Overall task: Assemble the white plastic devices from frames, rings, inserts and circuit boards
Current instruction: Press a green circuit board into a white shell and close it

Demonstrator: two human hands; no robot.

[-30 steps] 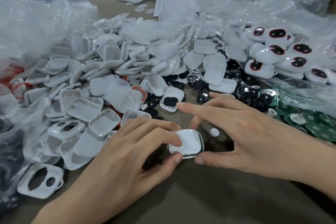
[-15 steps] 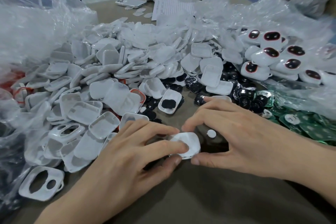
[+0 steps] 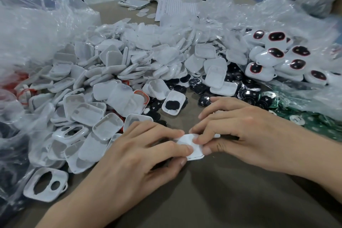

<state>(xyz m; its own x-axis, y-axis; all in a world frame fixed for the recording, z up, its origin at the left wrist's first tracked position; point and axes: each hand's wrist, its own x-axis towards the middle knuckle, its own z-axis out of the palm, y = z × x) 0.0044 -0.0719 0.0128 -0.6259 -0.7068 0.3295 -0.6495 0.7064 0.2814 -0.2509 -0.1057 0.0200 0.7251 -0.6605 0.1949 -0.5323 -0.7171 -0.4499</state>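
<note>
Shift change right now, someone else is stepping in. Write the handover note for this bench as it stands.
Left hand: fingers and thumb pinch the white casing from its left side.
Right hand: pinches the same casing from the right.
Parts: white shells heaped at left and centre, black inserts behind the hands, green circuit boards at right, a cutout frame near left.
Done: finished devices with dark windows piled far right.
Left: this casing seems mid-assembly; large heaps of loose parts wait.
</note>
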